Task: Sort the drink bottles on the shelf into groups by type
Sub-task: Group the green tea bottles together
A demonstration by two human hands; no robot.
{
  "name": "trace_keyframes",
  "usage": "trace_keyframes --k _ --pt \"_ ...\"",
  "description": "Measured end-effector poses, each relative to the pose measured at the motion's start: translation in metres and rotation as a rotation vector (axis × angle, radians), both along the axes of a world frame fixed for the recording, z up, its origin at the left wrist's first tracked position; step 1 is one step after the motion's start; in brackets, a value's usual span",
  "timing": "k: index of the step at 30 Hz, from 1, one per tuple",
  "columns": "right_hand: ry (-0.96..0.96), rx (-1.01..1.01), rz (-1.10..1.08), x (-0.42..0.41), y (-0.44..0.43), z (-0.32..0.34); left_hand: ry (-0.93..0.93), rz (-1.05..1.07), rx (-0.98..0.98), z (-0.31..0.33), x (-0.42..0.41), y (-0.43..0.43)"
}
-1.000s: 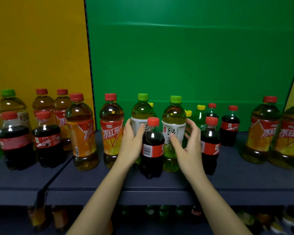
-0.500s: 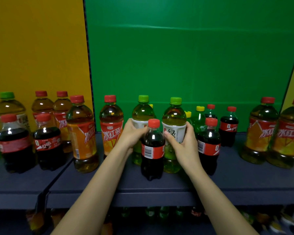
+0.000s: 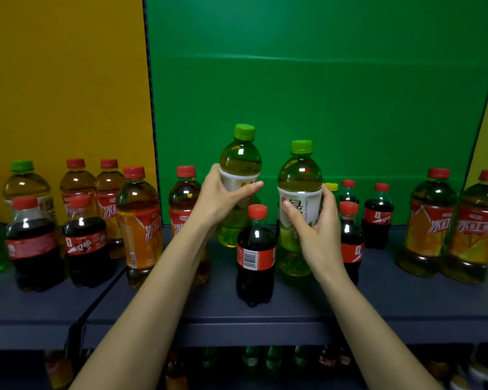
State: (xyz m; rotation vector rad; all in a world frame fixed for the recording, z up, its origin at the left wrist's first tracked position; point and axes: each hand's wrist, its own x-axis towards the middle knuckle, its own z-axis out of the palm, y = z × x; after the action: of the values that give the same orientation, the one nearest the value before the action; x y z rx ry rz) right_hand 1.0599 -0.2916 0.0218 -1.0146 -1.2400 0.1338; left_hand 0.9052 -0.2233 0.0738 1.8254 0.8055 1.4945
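While left hand [image 3: 223,201] gripped left green tea bottle [image 3: 240,161] at white label, cap riding higher than its twin's, right hand [image 3: 316,235] clasped right green tea bottle [image 3: 299,175] round label, base low by shelf [image 3: 406,299]. Small cola bottle [image 3: 255,257] stood dead centre at shelf front, between forearms, right before both held bottles. Red-capped iced tea bottle [image 3: 184,198] crowded left wrist; second cola bottle [image 3: 351,249] sat just behind right hand. Two big iced teas [image 3: 431,229] stood well apart, far right.

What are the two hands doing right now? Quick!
Left hand: closed around the taller-looking green-capped bottle.
Right hand: closed around the other green-capped bottle.
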Motion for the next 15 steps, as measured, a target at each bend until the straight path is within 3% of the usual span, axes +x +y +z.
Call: trace_keyframes --k 9,15 --pt "0.126 0.125 0.112 0.007 -0.019 0.046 -0.182 0.076 0.241 0.053 -0.009 -0.019" --pt "0.171 0.129 0.296 0.009 -0.047 0.061 -0.297 -0.005 0.236 0.067 -0.037 -0.054"
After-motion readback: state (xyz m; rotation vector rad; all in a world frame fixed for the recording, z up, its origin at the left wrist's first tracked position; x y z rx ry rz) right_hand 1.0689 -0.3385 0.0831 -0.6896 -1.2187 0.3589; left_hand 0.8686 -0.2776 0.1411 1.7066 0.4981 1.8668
